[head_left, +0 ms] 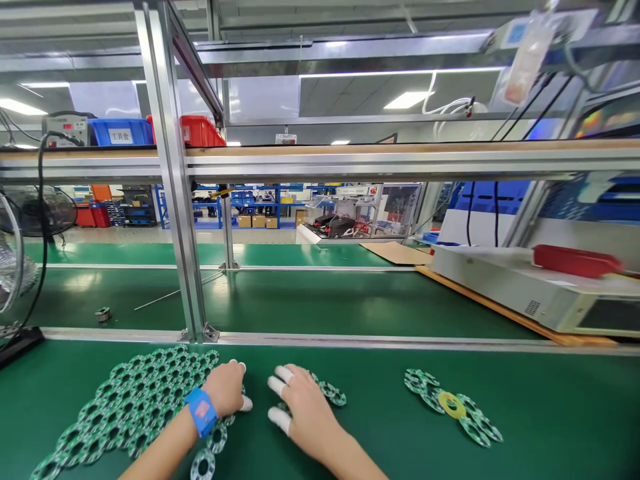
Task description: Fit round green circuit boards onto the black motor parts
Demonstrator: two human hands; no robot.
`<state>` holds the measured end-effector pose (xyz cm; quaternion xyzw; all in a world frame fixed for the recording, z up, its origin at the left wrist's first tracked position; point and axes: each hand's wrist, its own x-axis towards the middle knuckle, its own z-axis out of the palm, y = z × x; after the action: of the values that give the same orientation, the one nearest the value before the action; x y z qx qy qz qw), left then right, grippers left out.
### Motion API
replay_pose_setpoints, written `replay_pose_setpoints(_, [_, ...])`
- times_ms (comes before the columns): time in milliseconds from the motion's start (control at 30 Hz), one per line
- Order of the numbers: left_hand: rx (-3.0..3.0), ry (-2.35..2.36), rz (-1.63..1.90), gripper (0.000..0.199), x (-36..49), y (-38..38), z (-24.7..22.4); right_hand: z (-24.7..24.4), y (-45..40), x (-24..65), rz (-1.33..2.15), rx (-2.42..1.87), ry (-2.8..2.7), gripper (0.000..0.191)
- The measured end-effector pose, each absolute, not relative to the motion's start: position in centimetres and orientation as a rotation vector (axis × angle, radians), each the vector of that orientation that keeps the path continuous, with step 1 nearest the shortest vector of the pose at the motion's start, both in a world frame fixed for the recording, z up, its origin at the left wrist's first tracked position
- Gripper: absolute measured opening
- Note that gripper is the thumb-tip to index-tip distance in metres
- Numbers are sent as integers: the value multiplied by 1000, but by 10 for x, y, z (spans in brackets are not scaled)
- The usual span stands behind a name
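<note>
My left hand [227, 387] is curled, fingertips down on the green rings [135, 400] spread over the green table [550, 413]; my right hand [303, 407] lies flat with fingers spread over a few more rings [333, 393]; I think they are thin, light, stiff and slippery; best pinched by the edge; another small bunch [450, 403] sits well apart.

Ring-shaped boards [130, 400]: green with white markings, pattern apparently dotted. One ring [451, 404] yellow. Table mat [550, 413] dark green. Wrist strap [201, 411] blue, red patch. Finger cots [280, 419] white. Upper bins [123, 131] blue and red.
</note>
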<state>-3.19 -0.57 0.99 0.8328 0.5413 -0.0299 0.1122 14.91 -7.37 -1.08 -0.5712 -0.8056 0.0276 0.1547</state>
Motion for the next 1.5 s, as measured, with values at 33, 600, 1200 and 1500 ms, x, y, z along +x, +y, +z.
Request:
replay_pose_setpoints(33, [2448, 1570, -90, 40, -32, -5, 8, -17, -74, 144, 98, -1593, -2346, 41])
replay_pose_setpoints(600, [1595, 855, 934, 39, -27, 10, 33, 26, -67, 173, 255, -1775, -2097, 30])
replay_pose_setpoints(1200, [2457, 1024, 1259, 36, -20, -5, 24, 10, -68, 164, -299, -1741, -2091, 17])
replay_pose_setpoints(1500, [2855, 1206, 597, 18, -11, -17, 19, 18, -68, 157, 40, -1820, -2086, 24])
